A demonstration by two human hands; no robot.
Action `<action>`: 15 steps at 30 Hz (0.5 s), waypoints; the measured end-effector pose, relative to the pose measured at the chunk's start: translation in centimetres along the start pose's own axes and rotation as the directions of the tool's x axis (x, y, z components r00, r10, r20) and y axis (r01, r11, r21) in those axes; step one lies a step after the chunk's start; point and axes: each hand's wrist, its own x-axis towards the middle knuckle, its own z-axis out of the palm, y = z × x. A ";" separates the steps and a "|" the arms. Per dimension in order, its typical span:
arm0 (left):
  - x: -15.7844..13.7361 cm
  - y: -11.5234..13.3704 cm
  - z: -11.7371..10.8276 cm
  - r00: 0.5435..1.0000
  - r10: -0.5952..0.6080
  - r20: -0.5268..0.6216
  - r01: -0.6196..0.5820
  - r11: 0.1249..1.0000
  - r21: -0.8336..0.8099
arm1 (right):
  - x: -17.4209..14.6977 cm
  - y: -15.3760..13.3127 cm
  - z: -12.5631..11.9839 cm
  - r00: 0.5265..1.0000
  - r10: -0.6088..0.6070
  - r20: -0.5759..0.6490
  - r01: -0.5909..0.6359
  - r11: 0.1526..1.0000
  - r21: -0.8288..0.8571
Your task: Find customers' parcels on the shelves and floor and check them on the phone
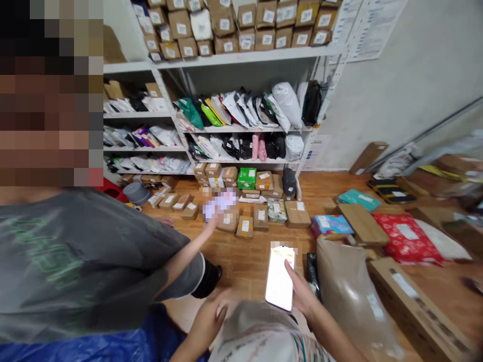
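Observation:
My right hand [304,294] is closed around a smartphone [279,281] with a bright, washed-out screen, held upright in front of me. The thumb lies over the screen's right side, near the top. Lower and to the left, my left hand [213,314] hovers before my shirt, somewhat blurred. Its thumb and fingers look apart, and nothing shows in them. Close to the right of the phone stands a large brown plastic-wrapped parcel [341,281], with a small black package [312,271] beside it.
A person in a grey shirt [94,251] stands at left, one arm reaching over boxes on the floor. White shelving [241,56] holds many labelled parcels. Boxes [298,215] line its foot. At right lie a red patterned parcel [409,236] and a long carton [415,306]. A blue tarp [151,334] lies lower left.

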 end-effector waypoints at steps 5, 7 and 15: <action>2.5 5.5 6.6 0.904 0.034 0.426 0.329 0.581 -0.745 | 0.1 -0.9 1.1 0.958 -0.287 -0.016 0.288 0.958 0.007; 3.0 8.0 8.5 0.851 0.123 0.511 0.419 0.427 -0.801 | 0.1 -1.0 1.0 0.961 -0.275 -0.041 0.276 0.961 0.009; 3.1 10.1 11.2 0.794 0.025 0.607 0.545 0.414 -0.730 | 0.4 -0.4 -1.7 0.970 -0.240 -0.038 0.241 0.970 0.030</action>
